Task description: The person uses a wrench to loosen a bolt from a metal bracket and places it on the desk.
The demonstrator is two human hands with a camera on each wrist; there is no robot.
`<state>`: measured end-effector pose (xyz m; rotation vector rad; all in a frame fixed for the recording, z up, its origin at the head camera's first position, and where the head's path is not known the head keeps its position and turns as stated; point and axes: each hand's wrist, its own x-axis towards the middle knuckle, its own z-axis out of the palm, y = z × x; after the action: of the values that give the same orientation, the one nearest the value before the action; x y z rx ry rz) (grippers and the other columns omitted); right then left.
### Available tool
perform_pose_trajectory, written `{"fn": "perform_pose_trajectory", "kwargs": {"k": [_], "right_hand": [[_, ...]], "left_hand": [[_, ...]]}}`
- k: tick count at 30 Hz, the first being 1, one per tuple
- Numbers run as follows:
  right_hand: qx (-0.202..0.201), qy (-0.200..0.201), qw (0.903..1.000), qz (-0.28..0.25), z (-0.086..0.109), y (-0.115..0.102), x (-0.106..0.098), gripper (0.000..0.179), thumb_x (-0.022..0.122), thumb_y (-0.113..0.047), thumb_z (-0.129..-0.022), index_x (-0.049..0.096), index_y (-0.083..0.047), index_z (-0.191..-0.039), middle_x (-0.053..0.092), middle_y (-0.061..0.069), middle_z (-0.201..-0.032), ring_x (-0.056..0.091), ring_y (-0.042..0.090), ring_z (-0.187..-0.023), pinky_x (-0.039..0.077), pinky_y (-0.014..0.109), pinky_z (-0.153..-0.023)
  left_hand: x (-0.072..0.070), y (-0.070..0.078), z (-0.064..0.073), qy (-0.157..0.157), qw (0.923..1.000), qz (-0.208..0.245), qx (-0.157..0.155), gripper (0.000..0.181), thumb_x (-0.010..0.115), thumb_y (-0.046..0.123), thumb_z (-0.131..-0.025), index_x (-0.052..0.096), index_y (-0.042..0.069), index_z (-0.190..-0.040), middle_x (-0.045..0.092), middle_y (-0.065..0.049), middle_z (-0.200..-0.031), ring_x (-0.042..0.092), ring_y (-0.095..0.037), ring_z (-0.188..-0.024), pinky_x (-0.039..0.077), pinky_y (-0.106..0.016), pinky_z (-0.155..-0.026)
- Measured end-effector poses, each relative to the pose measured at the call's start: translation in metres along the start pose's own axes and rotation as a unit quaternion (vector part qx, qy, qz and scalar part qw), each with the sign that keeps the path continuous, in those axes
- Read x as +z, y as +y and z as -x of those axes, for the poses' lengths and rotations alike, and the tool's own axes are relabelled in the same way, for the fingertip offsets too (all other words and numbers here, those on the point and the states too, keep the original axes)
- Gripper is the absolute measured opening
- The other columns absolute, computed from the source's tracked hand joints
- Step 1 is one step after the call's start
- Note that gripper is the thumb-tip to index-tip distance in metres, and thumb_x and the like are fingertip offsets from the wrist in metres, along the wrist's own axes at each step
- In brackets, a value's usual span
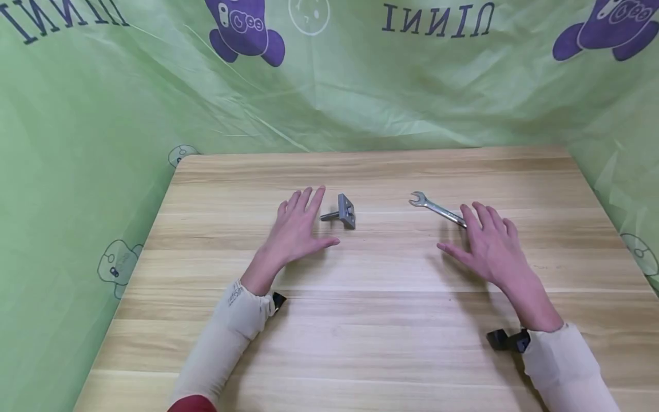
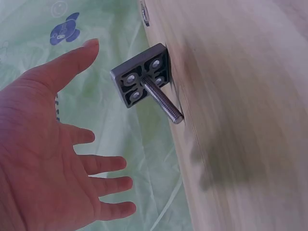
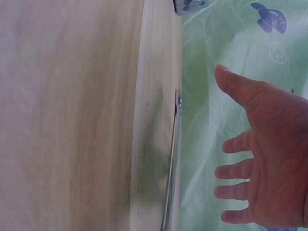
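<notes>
A grey square plate with a threaded bolt (image 1: 346,212) sticking out of it lies on the table. In the left wrist view the bolt (image 2: 162,100) points out from the plate's ribbed underside, which has round metal spots near its corners. My left hand (image 1: 296,232) hovers just left of it, fingers spread, thumb apart, holding nothing. To the right lies a silver wrench (image 1: 437,210), its forked end toward the back left. My right hand (image 1: 491,246) is over the wrench's near end and hides it; its fingers are spread. The right wrist view shows the wrench (image 3: 172,168) apart from the palm.
The wood-grain table (image 1: 360,332) ends at a straight back edge. Green printed sheeting (image 1: 329,97) hangs behind it and along both sides. A black wrist mount (image 1: 507,340) sits at the right cuff, and a smaller black piece (image 1: 279,301) at the left cuff.
</notes>
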<state>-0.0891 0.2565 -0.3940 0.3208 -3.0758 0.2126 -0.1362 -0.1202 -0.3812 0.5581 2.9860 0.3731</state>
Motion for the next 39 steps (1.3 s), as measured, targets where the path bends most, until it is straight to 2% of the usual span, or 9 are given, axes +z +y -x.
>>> {"fn": "perform_pose_trajectory", "kwargs": {"k": [12,17,24,29,33,39], "right_hand": [[0.008,-0.008,0.9998,-0.018,-0.013,0.008,0.006,0.087,0.059,-0.059,-0.087,0.032,0.001,-0.145,0.038,0.033,-0.143,0.036,0.054,-0.128,0.031,0.073,-0.097],[0.017,-0.024,0.9991,-0.032,-0.019,0.011,0.008,0.088,0.056,-0.060,-0.088,0.031,0.001,-0.146,0.038,0.033,-0.143,0.035,0.056,-0.128,0.030,0.073,-0.098],[0.035,-0.061,0.9961,-0.053,-0.025,0.017,0.013,0.087,0.053,-0.061,-0.090,0.028,0.001,-0.147,0.034,0.036,-0.144,0.032,0.057,-0.130,0.027,0.074,-0.100],[0.044,-0.084,0.9922,-0.082,-0.029,0.023,0.017,0.085,0.051,-0.060,-0.091,0.027,0.000,-0.147,0.032,0.038,-0.144,0.031,0.058,-0.129,0.027,0.072,-0.101],[0.044,-0.075,0.9916,-0.096,-0.030,0.028,0.020,0.083,0.053,-0.058,-0.092,0.031,0.001,-0.145,0.035,0.038,-0.140,0.034,0.057,-0.125,0.030,0.070,-0.098],[0.042,-0.047,0.9922,-0.108,-0.032,0.030,0.024,0.076,0.057,-0.051,-0.092,0.038,0.003,-0.141,0.036,0.037,-0.137,0.035,0.054,-0.121,0.032,0.068,-0.095]], "left_hand": [[0.006,0.007,-0.022,-0.012,0.9994,0.032,0.002,0.115,0.071,0.066,-0.072,0.007,0.019,-0.156,0.025,-0.018,-0.159,0.025,-0.040,-0.146,0.024,-0.061,-0.115],[0.008,0.009,-0.030,-0.026,0.9983,0.052,0.000,0.115,0.073,0.062,-0.072,0.007,0.019,-0.156,0.028,-0.019,-0.157,0.029,-0.039,-0.145,0.024,-0.060,-0.116],[0.010,0.010,-0.041,-0.065,0.9910,0.115,-0.018,0.118,0.078,0.056,-0.071,0.002,0.028,-0.156,0.039,-0.023,-0.150,0.044,-0.041,-0.134,0.040,-0.055,-0.107],[0.015,0.010,-0.048,-0.084,0.9858,0.144,-0.013,0.119,0.082,0.049,-0.070,0.004,0.024,-0.156,0.043,-0.022,-0.148,0.049,-0.039,-0.130,0.043,-0.054,-0.105],[0.018,0.010,-0.052,-0.094,0.9840,0.152,-0.007,0.119,0.083,0.047,-0.070,0.004,0.024,-0.156,0.049,-0.020,-0.142,0.052,-0.035,-0.128,0.045,-0.050,-0.104],[0.021,0.014,-0.055,-0.087,0.9879,0.129,-0.003,0.118,0.084,0.047,-0.068,0.010,0.022,-0.155,0.056,-0.021,-0.132,0.057,-0.036,-0.119,0.050,-0.048,-0.096]]}}
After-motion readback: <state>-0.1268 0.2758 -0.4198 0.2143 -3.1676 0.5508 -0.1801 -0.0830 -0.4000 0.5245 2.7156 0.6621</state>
